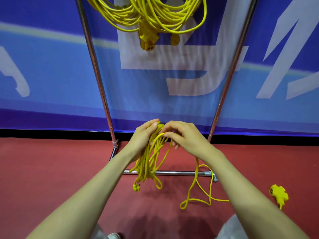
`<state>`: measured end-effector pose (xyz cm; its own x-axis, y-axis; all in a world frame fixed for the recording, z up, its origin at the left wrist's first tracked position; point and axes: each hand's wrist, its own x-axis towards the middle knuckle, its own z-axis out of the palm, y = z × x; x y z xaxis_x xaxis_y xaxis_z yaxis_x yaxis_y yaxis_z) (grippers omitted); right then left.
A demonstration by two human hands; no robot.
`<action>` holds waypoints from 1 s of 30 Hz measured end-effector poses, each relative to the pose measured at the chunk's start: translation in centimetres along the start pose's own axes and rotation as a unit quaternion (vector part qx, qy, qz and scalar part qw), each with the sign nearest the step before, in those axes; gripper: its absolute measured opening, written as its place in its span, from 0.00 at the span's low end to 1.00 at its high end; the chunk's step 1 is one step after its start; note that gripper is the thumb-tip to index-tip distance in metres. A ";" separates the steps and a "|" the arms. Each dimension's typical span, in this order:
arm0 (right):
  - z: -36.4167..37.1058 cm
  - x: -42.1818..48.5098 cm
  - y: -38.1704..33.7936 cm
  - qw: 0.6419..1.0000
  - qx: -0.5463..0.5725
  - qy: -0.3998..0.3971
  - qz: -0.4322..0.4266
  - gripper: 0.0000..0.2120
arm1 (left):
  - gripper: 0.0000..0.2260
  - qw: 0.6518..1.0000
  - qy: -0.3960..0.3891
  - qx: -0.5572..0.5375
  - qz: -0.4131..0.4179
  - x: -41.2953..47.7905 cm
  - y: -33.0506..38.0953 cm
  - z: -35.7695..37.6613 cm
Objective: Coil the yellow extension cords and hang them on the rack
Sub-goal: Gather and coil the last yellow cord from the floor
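Red floor beside a rack [96,69]: left hand [144,135] grips a coiled yellow cord [146,163]; right hand [183,137] pinches one loop.

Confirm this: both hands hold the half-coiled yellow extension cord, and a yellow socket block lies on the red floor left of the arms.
Wrong side: the head view shows the yellow socket block on the red floor right of the arms. The left hand and right hand hold the half-coiled yellow extension cord.
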<state>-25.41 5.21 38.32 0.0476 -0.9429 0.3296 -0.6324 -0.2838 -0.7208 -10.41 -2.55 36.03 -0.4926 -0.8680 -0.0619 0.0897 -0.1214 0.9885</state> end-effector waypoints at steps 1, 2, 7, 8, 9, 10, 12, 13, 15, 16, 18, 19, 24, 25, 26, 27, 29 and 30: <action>0.1 0.1 -0.2 0.999 -0.041 0.022 -0.002 0.04 | 0.13 1.000 -0.001 -0.012 -0.008 -0.1 0.0 0.1; 0.1 0.2 -0.4 0.995 -0.089 0.033 0.019 0.08 | 0.13 1.000 -0.001 -0.025 -0.016 -0.1 0.1 0.1; 0.3 0.6 -0.5 0.973 -0.181 0.000 0.145 0.17 | 0.14 0.997 -0.013 -0.067 -0.047 0.0 0.1 0.1; 0.1 0.6 -0.6 0.987 -0.099 0.000 0.125 0.13 | 0.14 0.996 -0.019 -0.072 -0.053 0.0 0.1 0.1; -0.2 0.6 -0.7 0.994 -0.016 -0.004 0.104 0.10 | 0.15 0.995 -0.028 -0.077 -0.058 0.1 0.2 0.0; -0.4 0.7 -0.8 0.995 0.052 -0.011 0.084 0.07 | 0.16 0.994 -0.044 -0.081 -0.065 0.2 0.2 -0.1; -0.5 0.8 -0.6 0.992 0.111 -0.005 0.060 0.06 | 0.24 0.989 -0.095 -0.078 -0.078 0.3 0.3 -0.4; -0.3 0.8 -0.4 0.993 0.100 0.017 0.055 0.06 | 0.27 0.988 -0.125 -0.060 -0.073 0.2 0.4 -0.3; 0.2 0.8 0.3 0.993 0.064 0.075 0.064 0.08 | 0.25 0.983 -0.176 -0.006 -0.048 -0.5 0.3 0.1; 0.4 0.9 0.4 0.990 0.069 0.095 0.079 0.10 | 0.19 0.982 -0.186 0.017 -0.034 -0.9 0.2 0.3; 0.3 0.9 0.6 0.984 0.091 0.119 0.099 0.12 | 0.11 0.983 -0.178 0.042 -0.021 -1.1 0.2 0.5; 0.1 0.9 0.6 0.984 0.084 0.119 0.099 0.12 | 0.13 0.985 -0.167 0.045 -0.021 -1.0 0.2 0.4; -1.4 0.5 1.7 0.991 0.083 0.004 0.101 0.06 | 0.18 0.993 -0.117 0.013 -0.016 -0.5 1.2 -0.6; -1.7 0.4 2.4 0.990 0.084 -0.027 0.109 0.06 | 0.18 0.994 -0.113 0.000 -0.007 -0.5 1.5 -0.8; -1.9 0.2 3.2 0.989 0.063 -0.066 0.120 0.06 | 0.19 0.994 -0.104 -0.018 0.002 -0.4 1.7 -1.1; -1.8 0.1 4.1 0.983 0.035 -0.116 0.136 0.06 | 0.20 0.995 -0.092 -0.041 0.009 -0.3 1.9 -1.4; -1.2 -0.4 5.7 0.959 0.003 -0.208 0.191 0.06 | 0.22 0.993 -0.066 -0.100 0.021 -0.1 2.5 -2.1; -0.9 -0.7 6.5 0.948 -0.014 -0.230 0.217 0.06 | 0.21 0.990 -0.054 -0.126 0.027 0.0 2.8 -2.3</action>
<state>-30.25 4.23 33.99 0.1065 -0.9476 -0.3010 -0.6891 0.1479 -0.7095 -8.14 -3.96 38.48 -0.5701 -0.8214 0.0187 0.3255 -0.2048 0.9231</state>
